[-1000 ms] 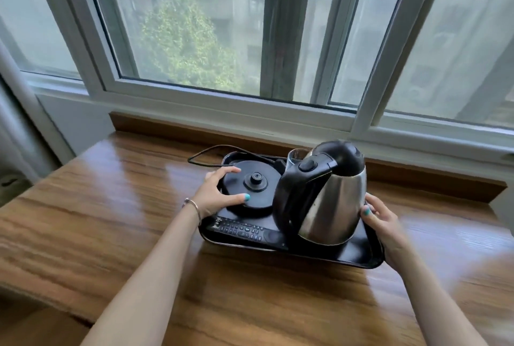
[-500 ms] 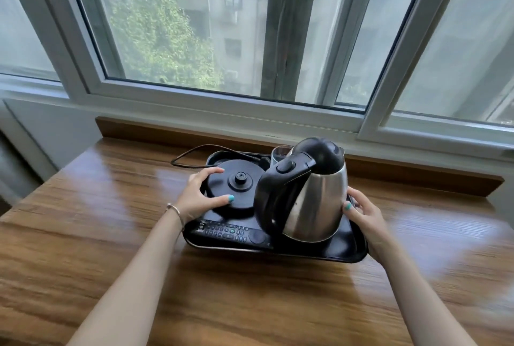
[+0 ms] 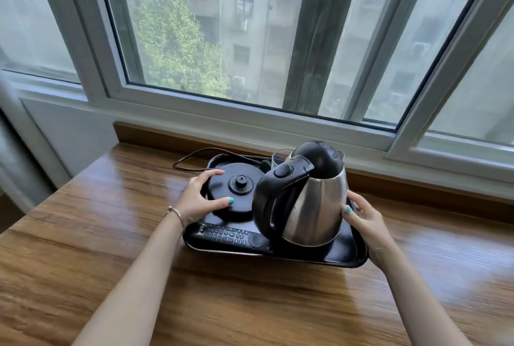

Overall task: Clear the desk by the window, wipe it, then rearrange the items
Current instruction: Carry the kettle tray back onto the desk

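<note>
While both hands grip it, the black rectangular tray (image 3: 345, 258) sits on the glossy wooden desk (image 3: 83, 248) near the window | left hand (image 3: 198, 199) curled round tray's left edge and the round black kettle base (image 3: 236, 192) | right hand (image 3: 364, 223) clamped on right rim | steel kettle (image 3: 314, 206) right, black remote (image 3: 230, 236) near edge

Almost no writing can be read here. The black remote control (image 3: 229, 236), which lies at the near edge of the black tray (image 3: 345, 255), carries a row of white marks at its left end, but they are too small and blurred to read. Near its right end stands one small white sign that looks like "2".
</note>
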Demonstrator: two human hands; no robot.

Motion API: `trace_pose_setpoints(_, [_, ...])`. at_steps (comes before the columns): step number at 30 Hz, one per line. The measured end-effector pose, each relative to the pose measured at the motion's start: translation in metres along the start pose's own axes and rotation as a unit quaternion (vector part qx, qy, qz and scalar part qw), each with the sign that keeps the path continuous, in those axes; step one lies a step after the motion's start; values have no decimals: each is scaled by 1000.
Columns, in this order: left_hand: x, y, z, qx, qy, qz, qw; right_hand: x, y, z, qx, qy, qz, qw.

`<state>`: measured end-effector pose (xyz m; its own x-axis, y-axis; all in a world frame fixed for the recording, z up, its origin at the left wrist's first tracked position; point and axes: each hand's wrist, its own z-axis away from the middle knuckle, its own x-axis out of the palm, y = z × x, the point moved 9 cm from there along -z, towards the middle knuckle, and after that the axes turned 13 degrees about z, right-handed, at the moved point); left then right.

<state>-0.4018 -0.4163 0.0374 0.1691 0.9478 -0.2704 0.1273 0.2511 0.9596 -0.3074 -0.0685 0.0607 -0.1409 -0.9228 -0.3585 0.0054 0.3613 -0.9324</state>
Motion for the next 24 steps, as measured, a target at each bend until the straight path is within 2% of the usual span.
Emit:
trace_pose_setpoints(7, [-68, -25, -26, 9, -20, -27, 999, 72, -25, -8, -1, 34, 1, 999])
trace_pose_setpoints(14, [-158, -45, -45, 13, -88, -26, 996, 176, -33, -4, 40, 66, -31, 997])
trace_pose_setpoints(24, [-245, -74, -51, 18, -89, -22, 996, 262, -58, -14, 57, 70, -53, 995])
